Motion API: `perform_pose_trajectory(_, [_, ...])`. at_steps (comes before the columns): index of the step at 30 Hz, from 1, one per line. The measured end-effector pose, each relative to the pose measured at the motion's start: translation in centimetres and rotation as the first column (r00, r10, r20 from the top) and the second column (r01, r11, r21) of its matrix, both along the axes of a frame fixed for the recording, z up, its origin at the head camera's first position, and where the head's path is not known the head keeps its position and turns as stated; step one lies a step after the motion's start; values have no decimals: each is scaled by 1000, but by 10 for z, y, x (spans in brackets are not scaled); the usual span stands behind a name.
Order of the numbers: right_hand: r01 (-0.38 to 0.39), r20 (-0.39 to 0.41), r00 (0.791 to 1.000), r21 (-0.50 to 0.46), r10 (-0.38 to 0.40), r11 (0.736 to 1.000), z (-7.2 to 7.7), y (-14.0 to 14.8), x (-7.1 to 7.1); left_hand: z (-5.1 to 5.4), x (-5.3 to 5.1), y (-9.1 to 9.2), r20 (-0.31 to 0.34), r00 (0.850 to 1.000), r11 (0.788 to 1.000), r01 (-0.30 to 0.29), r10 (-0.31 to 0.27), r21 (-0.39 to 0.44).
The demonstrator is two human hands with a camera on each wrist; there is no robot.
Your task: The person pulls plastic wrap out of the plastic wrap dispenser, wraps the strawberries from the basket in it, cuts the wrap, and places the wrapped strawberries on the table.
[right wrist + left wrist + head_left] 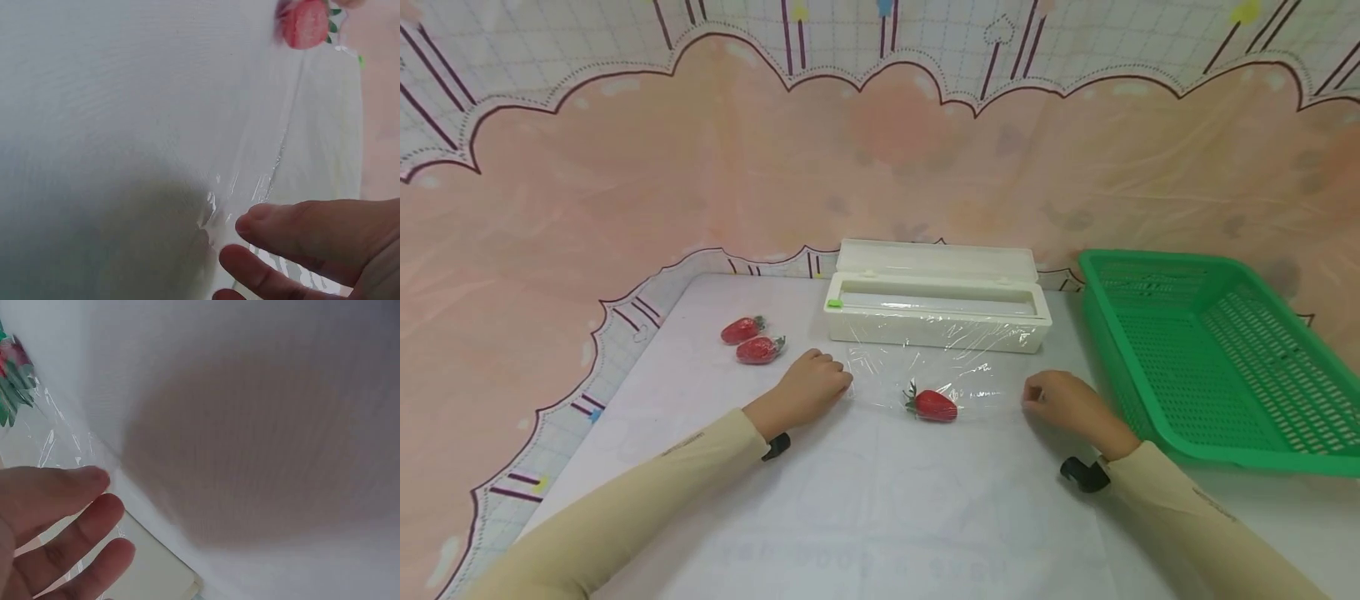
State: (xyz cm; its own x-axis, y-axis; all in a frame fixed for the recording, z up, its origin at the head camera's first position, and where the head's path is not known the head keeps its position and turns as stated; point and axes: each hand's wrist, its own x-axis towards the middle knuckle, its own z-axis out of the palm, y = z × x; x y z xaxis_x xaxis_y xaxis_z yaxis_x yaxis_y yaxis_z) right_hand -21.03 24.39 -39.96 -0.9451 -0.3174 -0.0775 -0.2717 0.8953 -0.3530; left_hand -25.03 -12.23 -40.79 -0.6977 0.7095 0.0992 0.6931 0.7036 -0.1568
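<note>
A sheet of clear plastic wrap (pixel 880 375) runs from a white wrap dispenser (pixel 936 329) toward me. My left hand (pixel 808 387) pinches its near left corner between thumb and index finger. At the near right corner, my right hand (pixel 1067 408) holds the film's crumpled edge (pixel 211 203) near the thumb and index fingertips. Between the hands, a red strawberry (pixel 936 406) with green leaves lies by the film's near edge, leaves to the left. Whether film lies over or under it, I cannot tell. In the left wrist view only the strawberry's leafy end (pixel 15 387) shows.
Two more strawberries (pixel 758 350), shiny as if wrapped, lie left of the dispenser, whose lid (pixel 936 260) stands raised at the back. A green plastic basket (pixel 1112 358) occupies the right side. A patterned curtain (pixel 895 167) hangs behind the white table (pixel 850 517).
</note>
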Motion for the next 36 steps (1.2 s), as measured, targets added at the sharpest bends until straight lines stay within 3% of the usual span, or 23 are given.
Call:
perform_pose_trajectory(8, [36, -4, 999, 29, -36, 999, -6, -4, -7, -4, -6, 3, 25, 999, 998, 25, -24, -52])
perform_pose_trajectory(11, [63, -9, 998, 28, -63, 998, -6, 0, -8, -1, -7, 3, 30, 1000, 997, 9, -7, -73])
perform_pose_trajectory(16, [71, -18, 997, -14, -71, 997, 0, 2, -9, 10, -3, 2, -67, 997, 993, -48, 42, -103])
perform_pose_trajectory(18, [18, -44, 999, -47, -20, 999, 4, -3, -9, 15, 0, 8, -133, 991, 997, -21, 11, -79])
perform_pose_trajectory(20, [-55, -70, 996, -80, 50, 995, 7, -14, -9, 18, 3, 18, -185, 981, 998, 55, -63, -43])
perform_pose_trajectory(24, [-186, -87, 981, -146, 174, 972, 9, -41, -10, 19, 9, 45, -259, 932, 967, 253, -253, -37])
perform_pose_trajectory(27, [-226, -60, 974, -170, 219, 959, 7, -58, -14, 16, 11, 61, -267, 910, 948, 313, -318, -62])
perform_pose_trajectory(36, [-195, 26, 980, -116, 199, 974, -4, -80, -26, 9, 7, 85, -185, 934, 950, 288, -307, -123])
